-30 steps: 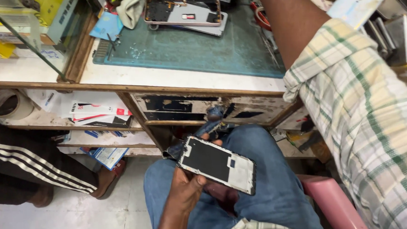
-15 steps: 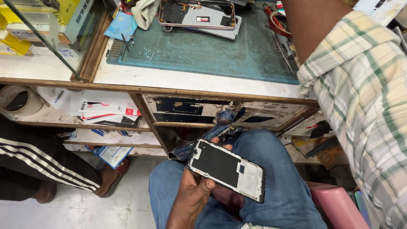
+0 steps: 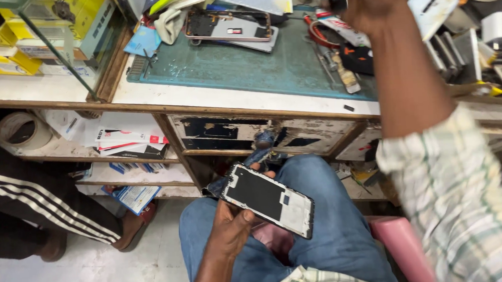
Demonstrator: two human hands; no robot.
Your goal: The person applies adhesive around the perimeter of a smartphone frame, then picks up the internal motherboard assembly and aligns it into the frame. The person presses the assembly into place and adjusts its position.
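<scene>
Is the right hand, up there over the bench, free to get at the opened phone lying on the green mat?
Probably yes: the right hand is raised just right of the opened phone, nothing stands between them, though whether it already grips something is unclear.

Person seen from above: right arm bare below a short sleeve (image 3: 460, 204) of pale cloth checked in green and grey; shirt hem (image 3: 321, 280) in the same check; legs in blue denim jeans (image 3: 336, 234); left forearm bare
</scene>
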